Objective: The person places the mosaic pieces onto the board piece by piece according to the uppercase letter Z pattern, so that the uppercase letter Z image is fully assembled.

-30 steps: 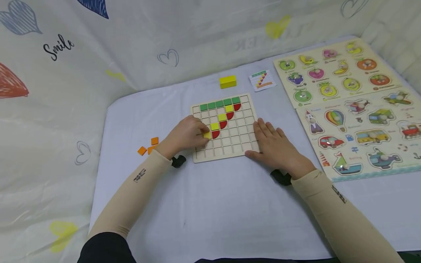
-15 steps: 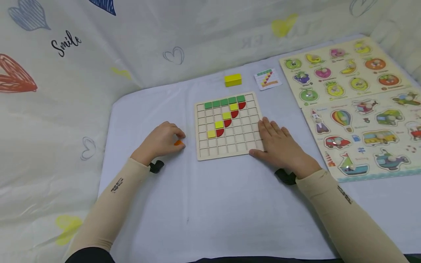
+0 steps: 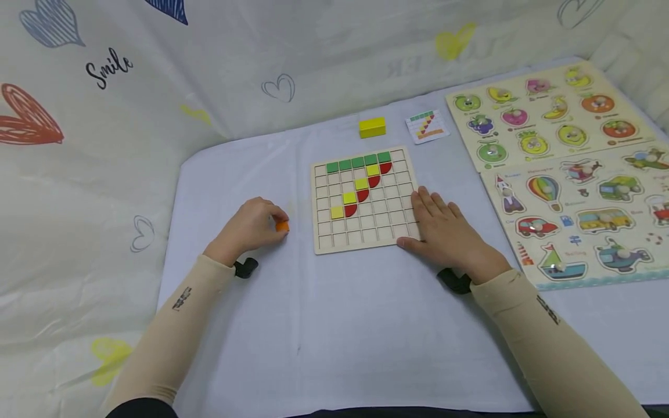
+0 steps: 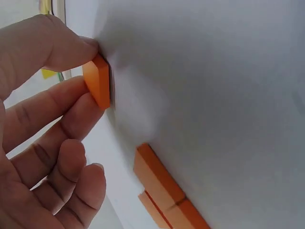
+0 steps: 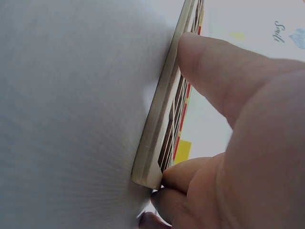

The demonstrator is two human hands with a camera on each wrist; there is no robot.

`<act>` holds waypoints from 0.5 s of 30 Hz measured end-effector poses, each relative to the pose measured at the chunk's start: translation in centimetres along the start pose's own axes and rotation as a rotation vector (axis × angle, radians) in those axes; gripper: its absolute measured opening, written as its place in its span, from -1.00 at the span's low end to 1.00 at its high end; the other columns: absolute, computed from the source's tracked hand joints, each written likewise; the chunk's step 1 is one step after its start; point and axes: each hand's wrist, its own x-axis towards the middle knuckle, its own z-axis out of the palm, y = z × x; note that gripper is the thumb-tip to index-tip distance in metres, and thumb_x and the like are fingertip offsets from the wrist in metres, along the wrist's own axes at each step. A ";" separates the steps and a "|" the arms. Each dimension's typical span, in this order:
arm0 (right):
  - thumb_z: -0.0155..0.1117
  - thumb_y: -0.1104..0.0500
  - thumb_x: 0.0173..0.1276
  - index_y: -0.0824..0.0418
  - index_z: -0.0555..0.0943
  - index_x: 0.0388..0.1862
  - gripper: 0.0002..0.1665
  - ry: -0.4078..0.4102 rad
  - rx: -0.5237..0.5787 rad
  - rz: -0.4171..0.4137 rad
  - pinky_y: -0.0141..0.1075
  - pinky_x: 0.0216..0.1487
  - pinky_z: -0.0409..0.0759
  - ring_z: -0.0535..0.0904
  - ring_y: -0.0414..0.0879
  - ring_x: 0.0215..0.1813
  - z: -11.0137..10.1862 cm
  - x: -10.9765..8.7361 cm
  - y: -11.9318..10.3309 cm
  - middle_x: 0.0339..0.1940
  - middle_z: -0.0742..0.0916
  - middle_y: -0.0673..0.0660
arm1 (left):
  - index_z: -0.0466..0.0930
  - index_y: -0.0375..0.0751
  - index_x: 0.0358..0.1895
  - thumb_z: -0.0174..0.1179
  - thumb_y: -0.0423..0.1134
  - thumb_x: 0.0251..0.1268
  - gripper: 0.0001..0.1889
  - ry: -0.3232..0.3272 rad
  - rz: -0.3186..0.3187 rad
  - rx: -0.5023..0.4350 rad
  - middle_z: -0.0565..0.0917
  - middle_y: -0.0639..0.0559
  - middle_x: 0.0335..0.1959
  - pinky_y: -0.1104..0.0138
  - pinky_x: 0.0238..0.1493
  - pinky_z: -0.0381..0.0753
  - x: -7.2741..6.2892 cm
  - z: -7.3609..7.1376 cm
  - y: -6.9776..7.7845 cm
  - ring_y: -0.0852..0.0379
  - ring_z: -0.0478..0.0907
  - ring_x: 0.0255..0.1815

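My left hand [image 3: 251,228] is over the cloth to the left of the wooden grid board [image 3: 320,241], pinching an orange square tile [image 4: 96,78] between thumb and fingertips. More orange tiles [image 4: 159,179] lie on the cloth just beyond its curled fingers in the left wrist view; the hand hides them from the head. My right hand [image 3: 452,238] rests at the board's right edge, fingers straight, thumb touching the near corner. On the board, green squares [image 3: 358,161] form a top row. Yellow squares [image 3: 349,198] and red quarter-circles [image 3: 363,195] step diagonally below it.
Behind the board stands a yellow block [image 3: 372,128]. A small pattern card [image 3: 427,126] lies beside it, showing a similar coloured figure. Picture puzzle boards [image 3: 522,174] with fruit and vehicles cover the right side. A white printed sheet [image 3: 313,52] rises behind the table.
My left hand has left a yellow tile on the board's left part, moved left off the board and picked up an orange tile. My right hand has stayed at the board's edge.
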 end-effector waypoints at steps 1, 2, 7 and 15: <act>0.18 -0.25 0.53 0.43 -0.22 0.69 0.21 0.001 -0.001 0.000 0.38 0.66 -0.20 -0.23 0.42 0.74 0.0 0.0 0.0 0.74 -0.13 0.40 | 0.85 -0.19 -0.21 0.40 -0.30 0.14 -0.84 0.007 0.000 0.000 0.83 0.03 -0.29 0.13 0.07 0.57 0.1 0.1 0.2 0.01 0.63 -0.20; 0.18 -0.25 0.53 0.43 -0.22 0.69 0.21 0.001 -0.001 0.001 0.38 0.66 -0.20 -0.23 0.41 0.74 0.1 0.0 0.1 0.74 -0.13 0.39 | 0.85 -0.18 -0.22 0.40 -0.29 0.14 -0.85 0.014 0.002 -0.004 0.83 0.03 -0.30 0.13 0.09 0.56 0.2 0.3 0.3 0.02 0.63 -0.21; 0.18 -0.25 0.52 0.42 -0.22 0.69 0.22 0.003 0.002 0.004 0.37 0.66 -0.22 -0.24 0.41 0.74 0.2 0.1 0.2 0.74 -0.14 0.38 | 0.84 -0.14 -0.22 0.42 -0.26 0.12 -0.84 0.030 0.008 -0.061 0.82 0.07 -0.30 0.12 0.14 0.53 1.0 0.5 2.1 0.04 0.62 -0.19; 0.18 -0.26 0.52 0.41 -0.23 0.70 0.22 0.007 -0.004 0.004 0.37 0.67 -0.21 -0.23 0.40 0.74 0.2 0.0 0.1 0.75 -0.13 0.38 | 0.83 -0.13 -0.20 0.49 -0.21 0.10 -0.81 -0.021 0.093 -0.087 0.82 0.10 -0.30 0.19 0.06 0.54 3.2 1.0 5.9 0.07 0.58 -0.18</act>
